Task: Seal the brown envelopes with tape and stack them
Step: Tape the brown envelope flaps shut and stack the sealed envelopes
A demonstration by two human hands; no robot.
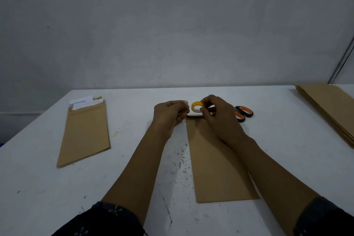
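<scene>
A brown envelope (212, 163) lies lengthwise on the white table (134, 159) in front of me, its far end with a white edge under my hands. My right hand (218, 115) pinches a small roll of tape with a yellow core (197, 108) above that far end. My left hand (170, 115) is curled just left of the roll, its fingertips at the tape's edge; whether it pinches a free tape end I cannot tell. A pile of brown envelopes (84, 132) with white papers sticking out lies at the left.
Black and orange scissors (243, 113) lie just right of my right hand. A stack of brown envelopes (329, 109) sits at the table's right edge. A grey wall stands behind the table. My forearms cross the near part of the table.
</scene>
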